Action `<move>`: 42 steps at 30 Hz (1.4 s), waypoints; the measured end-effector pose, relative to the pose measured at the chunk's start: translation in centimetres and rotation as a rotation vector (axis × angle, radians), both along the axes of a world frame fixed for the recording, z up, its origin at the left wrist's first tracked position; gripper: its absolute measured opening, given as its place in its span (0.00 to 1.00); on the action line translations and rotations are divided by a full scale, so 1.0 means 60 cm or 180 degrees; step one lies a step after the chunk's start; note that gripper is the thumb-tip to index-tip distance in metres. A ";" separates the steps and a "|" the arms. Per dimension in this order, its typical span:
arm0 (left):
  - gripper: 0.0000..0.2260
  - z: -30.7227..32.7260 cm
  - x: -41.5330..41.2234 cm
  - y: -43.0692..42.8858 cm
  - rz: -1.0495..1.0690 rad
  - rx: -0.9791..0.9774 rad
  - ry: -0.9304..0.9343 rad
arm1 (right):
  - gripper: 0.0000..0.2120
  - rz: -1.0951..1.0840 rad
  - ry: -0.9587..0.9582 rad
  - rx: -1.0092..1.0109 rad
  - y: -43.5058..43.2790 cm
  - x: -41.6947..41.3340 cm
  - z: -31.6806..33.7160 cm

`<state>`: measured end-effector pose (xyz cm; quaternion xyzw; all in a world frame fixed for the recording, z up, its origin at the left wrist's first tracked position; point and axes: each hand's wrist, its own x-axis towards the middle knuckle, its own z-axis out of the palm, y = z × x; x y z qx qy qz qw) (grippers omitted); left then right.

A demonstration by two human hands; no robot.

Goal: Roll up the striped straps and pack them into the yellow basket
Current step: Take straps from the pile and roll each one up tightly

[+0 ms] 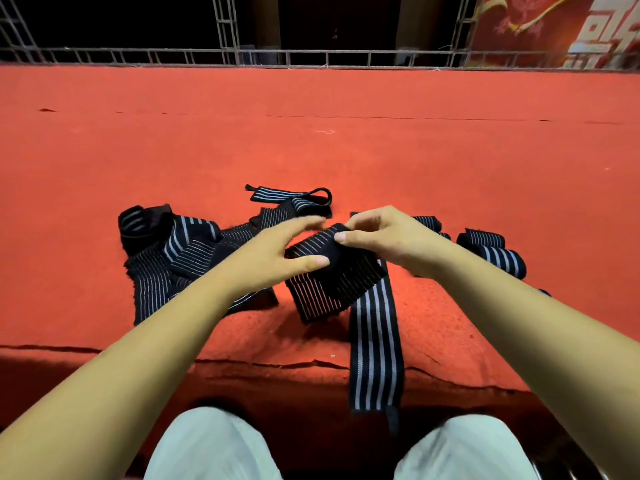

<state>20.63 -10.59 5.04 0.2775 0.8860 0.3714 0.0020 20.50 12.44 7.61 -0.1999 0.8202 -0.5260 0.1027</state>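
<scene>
Black straps [498, 259], perhaps four rolled

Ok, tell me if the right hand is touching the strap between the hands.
Touching. The head view shows the right hand pinching the rolled end of the strap, thumb on the fabric.

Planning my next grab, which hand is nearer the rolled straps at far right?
Right. The right hand is just left of the rolled straps; the left hand is farther left, across the strap both hold.

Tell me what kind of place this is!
Probably a stage or event hall: a wide red carpet underfoot, metal truss frames standing along the back, and a red banner hanging at the far right.
</scene>
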 end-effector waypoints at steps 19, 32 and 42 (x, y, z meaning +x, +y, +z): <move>0.05 -0.065 -0.017 -0.012 0.1430 0.1983 -0.0882 | 0.05 -0.0859 -0.1120 -0.0955 0.044 -0.018 -0.049; 0.13 -0.038 -0.005 0.003 0.1030 0.1106 0.0179 | 0.04 -0.0481 0.0578 0.0043 0.036 -0.003 0.042; 0.24 0.011 0.005 0.060 -0.0164 0.1827 -0.1035 | 0.24 0.0282 0.0574 -0.0305 0.016 0.000 0.076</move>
